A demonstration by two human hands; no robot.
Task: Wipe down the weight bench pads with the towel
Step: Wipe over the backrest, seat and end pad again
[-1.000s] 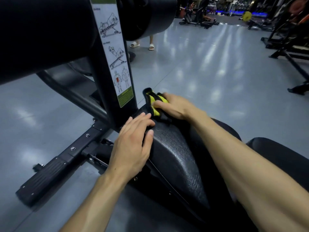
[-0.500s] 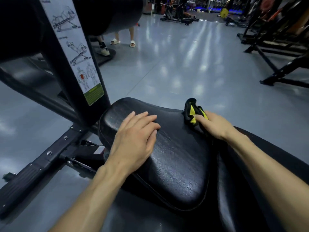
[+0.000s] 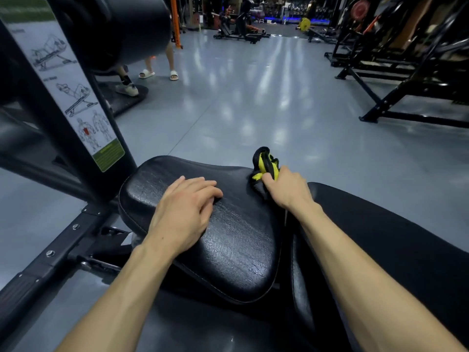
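Since 1 s ago the towel has gone from the seat pad's front end by the upright post over to its far right edge, center frame; since 0.5 s ago it has barely shifted. R hand keeps its grip clenched round the towel, a bunched black/yellow wad sticking up just above and left of the knuckles, touching the pad. L hand lies flat on the pad w/ fingers relaxed, grasping nothing, well left of the towel. Long back pad runs under the R forearm at lower right. Post w/ exercise sticker at upper left, black roller pad above it. Grey floor beyond; someone's feet in white slides at upper left, gym machines at upper right.
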